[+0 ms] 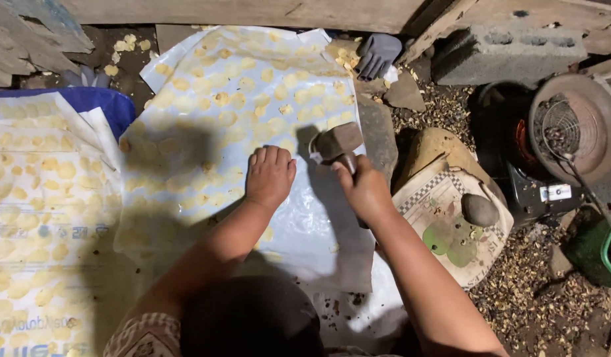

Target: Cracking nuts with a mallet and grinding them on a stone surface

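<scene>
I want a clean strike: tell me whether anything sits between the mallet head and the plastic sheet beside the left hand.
Nothing visible does: the brown wooden mallet in the right hand hangs above bare white plastic sheet.

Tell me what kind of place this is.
Probably a rough outdoor or shed work area on bare ground: a concrete block, husk-littered dirt, and plastic sheets covered with flattened yellow pieces.

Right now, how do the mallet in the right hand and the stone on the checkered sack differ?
The mallet is blocky, brown and wooden, held up in the right hand over the plastic sheet. The stone is rounded, grey and lies loose on the checkered sack, untouched. Both sit right of the left hand.
</scene>
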